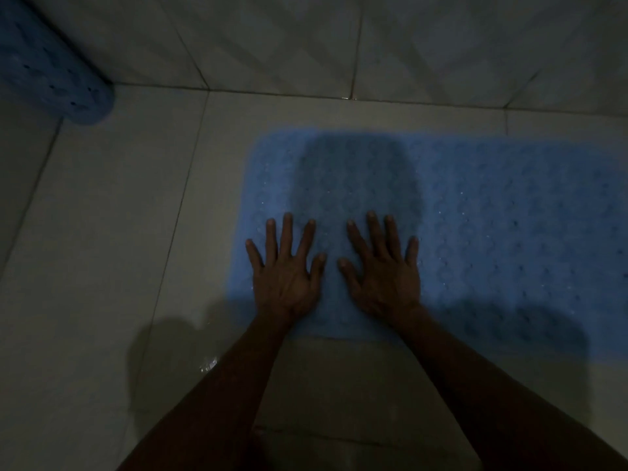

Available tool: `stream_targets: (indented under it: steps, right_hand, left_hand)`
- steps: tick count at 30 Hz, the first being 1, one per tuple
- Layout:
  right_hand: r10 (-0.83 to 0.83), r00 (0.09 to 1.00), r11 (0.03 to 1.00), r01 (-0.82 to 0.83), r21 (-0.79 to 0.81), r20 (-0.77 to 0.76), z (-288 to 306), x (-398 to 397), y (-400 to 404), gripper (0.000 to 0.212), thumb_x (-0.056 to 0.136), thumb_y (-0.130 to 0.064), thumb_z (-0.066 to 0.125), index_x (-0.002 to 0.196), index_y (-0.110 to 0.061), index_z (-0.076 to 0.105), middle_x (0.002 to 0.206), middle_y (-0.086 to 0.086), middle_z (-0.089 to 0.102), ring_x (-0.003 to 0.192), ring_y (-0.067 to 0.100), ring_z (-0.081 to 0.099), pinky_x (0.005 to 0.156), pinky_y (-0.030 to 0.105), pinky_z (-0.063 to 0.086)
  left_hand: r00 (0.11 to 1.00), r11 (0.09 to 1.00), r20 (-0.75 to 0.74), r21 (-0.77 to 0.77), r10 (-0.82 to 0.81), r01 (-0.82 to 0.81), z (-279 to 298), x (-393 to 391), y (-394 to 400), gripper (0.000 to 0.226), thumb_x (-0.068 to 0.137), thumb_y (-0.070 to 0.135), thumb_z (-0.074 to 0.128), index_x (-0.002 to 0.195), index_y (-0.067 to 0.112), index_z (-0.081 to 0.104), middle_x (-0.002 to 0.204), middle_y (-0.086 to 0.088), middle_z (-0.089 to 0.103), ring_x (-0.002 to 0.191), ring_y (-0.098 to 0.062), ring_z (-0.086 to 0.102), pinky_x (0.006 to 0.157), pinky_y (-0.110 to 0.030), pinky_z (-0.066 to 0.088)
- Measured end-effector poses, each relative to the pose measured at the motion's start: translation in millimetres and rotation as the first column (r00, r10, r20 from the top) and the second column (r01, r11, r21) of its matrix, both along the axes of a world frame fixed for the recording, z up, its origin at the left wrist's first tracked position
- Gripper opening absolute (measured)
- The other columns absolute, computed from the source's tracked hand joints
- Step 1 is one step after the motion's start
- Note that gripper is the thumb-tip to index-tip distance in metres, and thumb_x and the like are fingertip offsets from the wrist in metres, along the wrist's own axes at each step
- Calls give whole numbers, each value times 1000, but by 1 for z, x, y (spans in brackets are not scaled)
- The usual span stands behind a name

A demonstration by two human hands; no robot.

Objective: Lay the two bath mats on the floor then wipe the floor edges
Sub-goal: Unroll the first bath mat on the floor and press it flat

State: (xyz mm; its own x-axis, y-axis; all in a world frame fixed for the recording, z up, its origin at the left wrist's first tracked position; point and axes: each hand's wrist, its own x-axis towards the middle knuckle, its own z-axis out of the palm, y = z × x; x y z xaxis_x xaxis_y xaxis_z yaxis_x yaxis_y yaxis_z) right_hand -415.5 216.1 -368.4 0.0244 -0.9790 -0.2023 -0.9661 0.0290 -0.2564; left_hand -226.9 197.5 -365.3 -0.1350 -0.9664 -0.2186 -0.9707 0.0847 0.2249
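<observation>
A blue perforated bath mat (492,215) lies flat on the pale tiled floor (102,249), stretching from the middle of the view off the right edge. My left hand (287,266) and my right hand (382,266) rest palm down on the mat's near left corner, side by side, fingers spread, holding nothing. A second blue bath mat (51,62), rolled up, leans in the far left corner against the wall.
The tiled wall (373,39) meets the floor just beyond the flat mat's far edge. A small wet patch (207,363) glints on the floor beside my left forearm. The room is dim, and shadows fall across the mat.
</observation>
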Motion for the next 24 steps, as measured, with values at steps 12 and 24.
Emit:
stream_targets:
  steps: [12, 24]
  right_hand:
    - [10, 1000, 992, -12, -122, -15, -6, -2, 19, 67, 99, -64, 31, 158, -37, 16, 168, 0, 4, 155, 24, -3, 120, 62, 4]
    - [53, 997, 988, -60, 144, 53, 32, -34, 27, 63, 101, -59, 23, 157, -42, 1, 167, -5, -13, 154, 24, -14, 120, 63, 3]
  left_hand:
    - [997, 992, 70, -121, 34, -26, -7, -1, 10, 68, 99, 69, 31, 159, 42, 14, 170, 3, 4, 157, -23, -3, 116, -72, 4]
    - [995, 975, 70, 207, 64, -77, 27, -30, 19, 63, 102, 63, 9, 156, 43, -15, 166, 3, -25, 151, -28, -26, 117, -68, -9]
